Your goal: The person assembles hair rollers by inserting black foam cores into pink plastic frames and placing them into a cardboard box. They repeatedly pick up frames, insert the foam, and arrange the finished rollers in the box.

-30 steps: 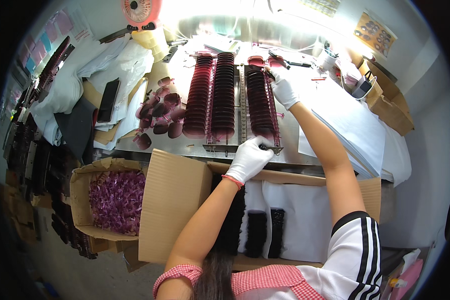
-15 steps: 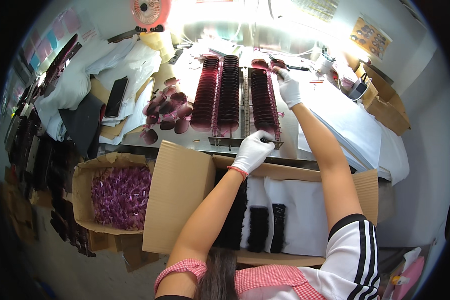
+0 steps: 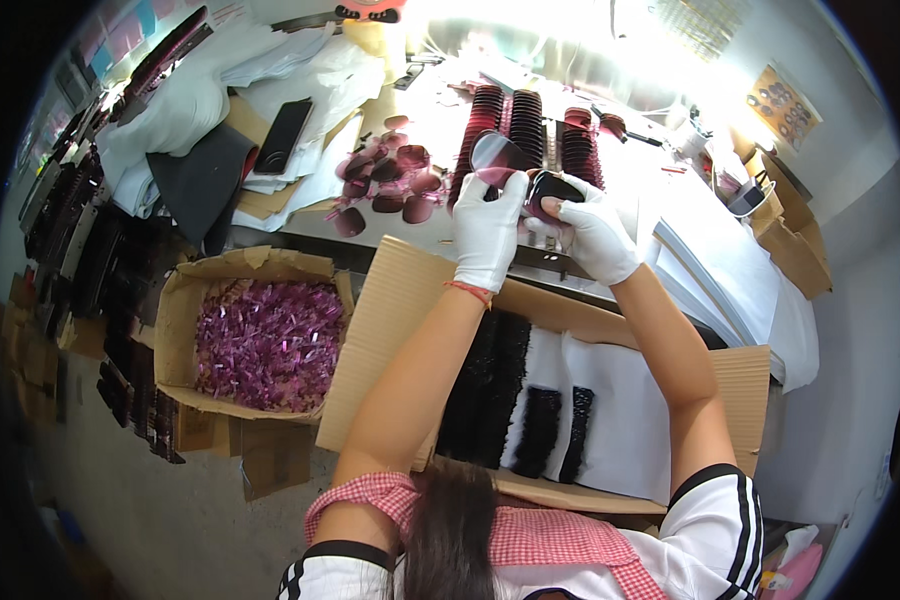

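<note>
Bright light floods the back of the room above a metal counter [image 3: 395, 235] crowded with papers, lenses and small gear. Your two white-gloved hands meet close together over its front part, just in front of the rows of tinted lenses [image 3: 576, 155] that stand stacked edge-on. Your left hand [image 3: 487, 238] has thumb and fingers pinched on the lower edge of a gradient lens [image 3: 498, 153], which tilts up clear of the glove. Your right hand [image 3: 602, 236] is curled, gripping a dark lens [image 3: 554, 187] with the thumb laid along it; the two lenses are side by side, and you can't tell from here whether they touch. Left of your hands, loose lenses [image 3: 411, 157] lie scattered, with a black phone [image 3: 284, 137] on papers beyond them. Below the counter's front edge, a torn-edged box [image 3: 173, 335] holds purple scraps [image 3: 270, 342], and beside it, under your forearms, a larger carton [image 3: 378, 320] holds white sheets [image 3: 615, 415] and black rows [image 3: 541, 430].
</note>
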Demonstrator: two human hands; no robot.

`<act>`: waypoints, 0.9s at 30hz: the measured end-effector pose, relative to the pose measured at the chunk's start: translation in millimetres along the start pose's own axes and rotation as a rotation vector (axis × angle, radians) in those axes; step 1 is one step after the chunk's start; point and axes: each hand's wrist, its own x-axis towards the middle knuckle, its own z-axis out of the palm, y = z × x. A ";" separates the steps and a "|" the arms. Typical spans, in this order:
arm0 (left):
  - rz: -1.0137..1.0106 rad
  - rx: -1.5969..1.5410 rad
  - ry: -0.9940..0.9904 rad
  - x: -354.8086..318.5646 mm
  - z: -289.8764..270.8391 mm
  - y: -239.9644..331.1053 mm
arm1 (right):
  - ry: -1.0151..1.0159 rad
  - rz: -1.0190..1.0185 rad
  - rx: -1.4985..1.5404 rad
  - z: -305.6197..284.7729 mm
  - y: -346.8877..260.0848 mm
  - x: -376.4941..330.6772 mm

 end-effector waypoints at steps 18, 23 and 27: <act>0.406 1.143 0.152 64.7 -100.0 -27.7 | 0.358 -0.518 -1.343 64.5 44.4 20.1; -0.050 -0.273 -0.025 15.5 -44.9 -3.1 | 0.461 -0.409 -1.265 75.1 37.9 4.1; -0.515 -0.667 -0.135 -21.7 -20.1 15.8 | 0.092 -0.524 -1.493 66.4 32.1 -13.2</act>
